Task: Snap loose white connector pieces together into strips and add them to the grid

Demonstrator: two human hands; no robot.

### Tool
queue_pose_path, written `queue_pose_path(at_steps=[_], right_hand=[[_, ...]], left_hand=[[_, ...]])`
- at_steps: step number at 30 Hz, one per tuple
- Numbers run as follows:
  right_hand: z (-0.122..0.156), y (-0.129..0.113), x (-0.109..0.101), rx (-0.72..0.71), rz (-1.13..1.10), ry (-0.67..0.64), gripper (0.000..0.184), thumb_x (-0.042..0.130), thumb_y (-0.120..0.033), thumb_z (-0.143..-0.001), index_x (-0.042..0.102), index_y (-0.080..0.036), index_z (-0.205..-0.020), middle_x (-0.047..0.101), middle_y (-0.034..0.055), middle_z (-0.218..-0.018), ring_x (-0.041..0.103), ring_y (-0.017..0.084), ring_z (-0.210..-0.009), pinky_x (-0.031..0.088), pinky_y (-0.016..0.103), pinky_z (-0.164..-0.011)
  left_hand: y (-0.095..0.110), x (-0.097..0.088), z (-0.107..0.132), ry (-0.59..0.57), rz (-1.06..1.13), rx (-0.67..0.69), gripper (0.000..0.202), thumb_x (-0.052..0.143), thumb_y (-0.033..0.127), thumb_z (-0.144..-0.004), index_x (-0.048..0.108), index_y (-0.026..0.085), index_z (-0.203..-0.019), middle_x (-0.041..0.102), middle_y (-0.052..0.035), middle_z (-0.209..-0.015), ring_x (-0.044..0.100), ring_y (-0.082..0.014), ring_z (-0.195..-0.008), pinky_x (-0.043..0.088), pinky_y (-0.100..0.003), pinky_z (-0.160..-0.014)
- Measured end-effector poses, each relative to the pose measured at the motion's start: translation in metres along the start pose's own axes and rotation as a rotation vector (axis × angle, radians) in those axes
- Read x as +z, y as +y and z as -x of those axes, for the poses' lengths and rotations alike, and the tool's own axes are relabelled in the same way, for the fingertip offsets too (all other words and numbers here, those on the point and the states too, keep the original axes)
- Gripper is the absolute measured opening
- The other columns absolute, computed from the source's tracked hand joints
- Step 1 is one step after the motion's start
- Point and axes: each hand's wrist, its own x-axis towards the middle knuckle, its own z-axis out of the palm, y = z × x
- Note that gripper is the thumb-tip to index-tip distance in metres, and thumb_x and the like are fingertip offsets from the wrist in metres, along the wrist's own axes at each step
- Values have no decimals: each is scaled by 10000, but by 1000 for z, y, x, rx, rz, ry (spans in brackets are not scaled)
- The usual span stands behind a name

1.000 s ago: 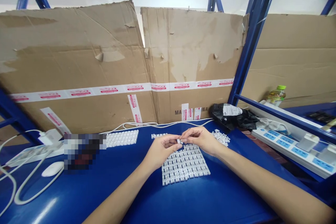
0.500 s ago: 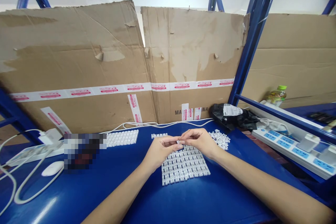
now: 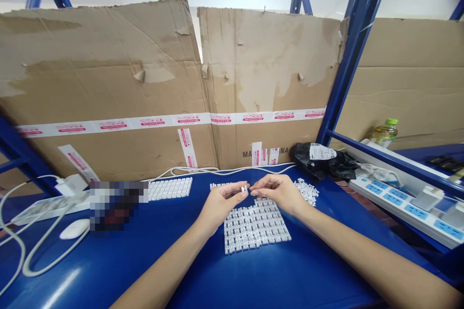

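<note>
Left-hand fingers [image 3: 236,192] pinch small white plastic piece [image 3: 244,188]; right-hand fingers [image 3: 256,189] open, just beside.

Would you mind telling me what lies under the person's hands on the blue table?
A grid of small white plastic pieces lies on the blue table below the left hand and right hand, which cover part of its far edge from view.

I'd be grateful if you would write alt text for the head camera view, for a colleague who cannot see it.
Two bare hands work over a blue table, the left hand pinching a small white plastic piece near the right hand. Below them lies a grid of linked white plastic pieces, with a loose white pile to the right. Torn cardboard sheets stand behind.
</note>
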Motion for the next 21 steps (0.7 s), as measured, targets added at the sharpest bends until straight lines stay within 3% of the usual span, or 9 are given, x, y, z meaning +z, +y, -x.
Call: queue_pose_path(at_steps=[4, 9, 21], right_hand=[[2, -3, -1, -36, 2, -27, 211, 880, -372, -808, 830, -208, -931, 825, 62, -873, 780, 199, -790, 653, 356, -810], [3, 0, -2, -82, 45, 29, 181, 894, -350, -798, 818, -213, -888, 815, 46, -818, 761, 181, -725, 642, 314, -722], [5, -3, -3, -131, 157, -31, 141, 866, -357, -832, 829, -235, -891, 816, 37, -837, 775, 201, -781, 654, 338, -774]], left_hand=[[-2, 2, 1, -45, 19, 0, 517, 870, 366, -796, 756, 175, -1264, 799, -109, -1205, 732, -298, -1164, 517, -478, -1102], [-2, 7, 2, -70, -3, 25, 478, 855, 338, -800, 766, 151, -1231, 812, -118, -1159, 756, -302, -1113, 556, -482, -1056], [3, 12, 4, -75, 3, 30, 461, 862, 370, -792, 774, 153, -1190, 816, -128, -1137, 761, -308, -1120, 567, -474, -1052]])
